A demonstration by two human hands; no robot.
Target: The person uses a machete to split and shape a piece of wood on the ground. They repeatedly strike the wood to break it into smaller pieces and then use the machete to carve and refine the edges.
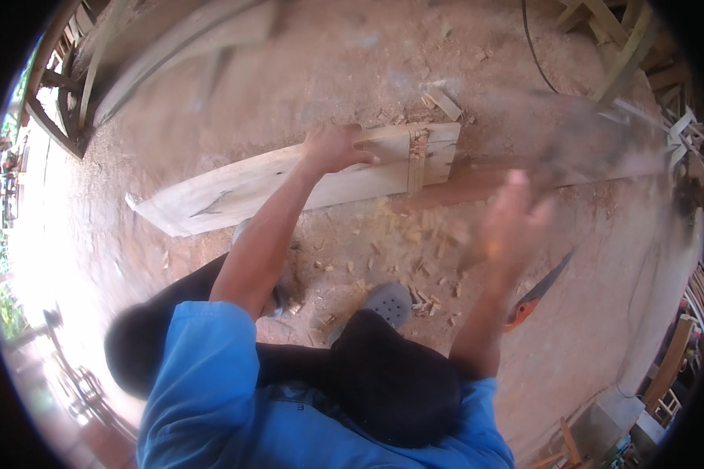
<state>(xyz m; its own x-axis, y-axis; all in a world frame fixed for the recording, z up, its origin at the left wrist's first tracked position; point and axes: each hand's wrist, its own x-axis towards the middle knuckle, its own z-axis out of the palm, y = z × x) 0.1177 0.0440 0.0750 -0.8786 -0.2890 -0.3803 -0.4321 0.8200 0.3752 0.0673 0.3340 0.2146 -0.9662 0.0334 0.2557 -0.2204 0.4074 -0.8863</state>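
A long pale wooden board (250, 187) slants across the middle on its side, with a rough notch (417, 160) cut across it near its right end. My left hand (335, 148) grips the board's far edge, thumb over the face. My right hand (516, 223) is raised right of the board, smeared by motion; whether its fingers hold anything is unclear. Beneath the board's right end runs a reddish-brown plank (469, 181). A saw (546, 283) with a dark blade and orange handle lies on the floor near my right forearm.
Wood chips (426, 273) litter the floor around my grey clog (389, 303). A small offcut (444, 103) lies beyond the board. Wooden frames (66, 94) stand far left, and timber pieces (614, 39) far right. A dark cable (533, 47) crosses the far floor.
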